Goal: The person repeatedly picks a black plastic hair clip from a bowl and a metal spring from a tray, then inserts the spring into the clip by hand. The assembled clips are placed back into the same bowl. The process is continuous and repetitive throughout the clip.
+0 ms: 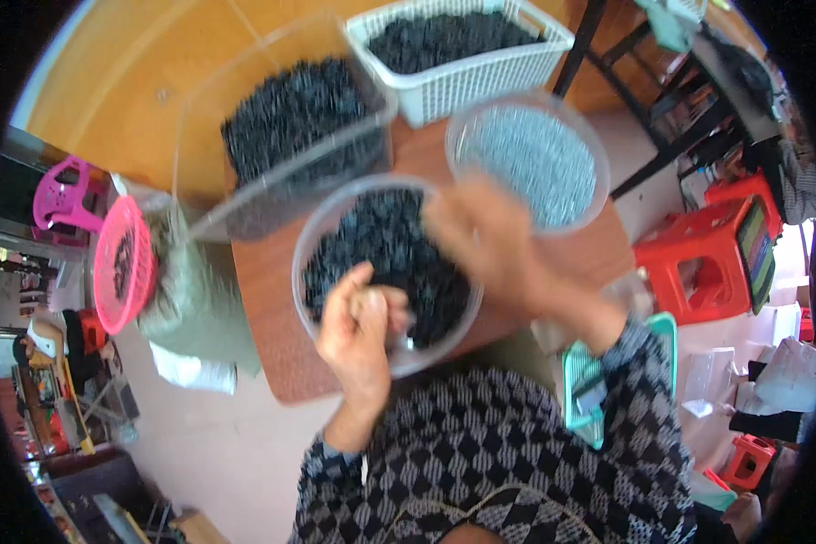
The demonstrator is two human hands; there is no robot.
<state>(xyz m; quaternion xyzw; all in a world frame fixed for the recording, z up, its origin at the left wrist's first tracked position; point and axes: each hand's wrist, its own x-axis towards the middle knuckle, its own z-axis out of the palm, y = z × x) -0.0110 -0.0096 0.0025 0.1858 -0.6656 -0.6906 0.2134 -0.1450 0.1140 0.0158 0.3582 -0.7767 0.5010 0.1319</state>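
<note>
My left hand (361, 328) is over the near left part of a round clear tub (301, 263) filled with small black pieces (372, 231). Its fingers are curled with the thumb pressed in; whatever they hold is too small to make out. My right hand (485, 231) is smeared by motion above the tub's right rim, so its fingers cannot be read. Just beyond that hand, a second round tub (601, 186) holds many thin silvery metal pieces (539, 159).
Behind the tubs on the brown table (276, 363) stand a clear bin (281, 177) and a white basket (490, 86), both heaped with black pieces. A pink basket (109, 304) rests by a sack at left. Red stools (694, 263) and a green basket (666, 349) are at right.
</note>
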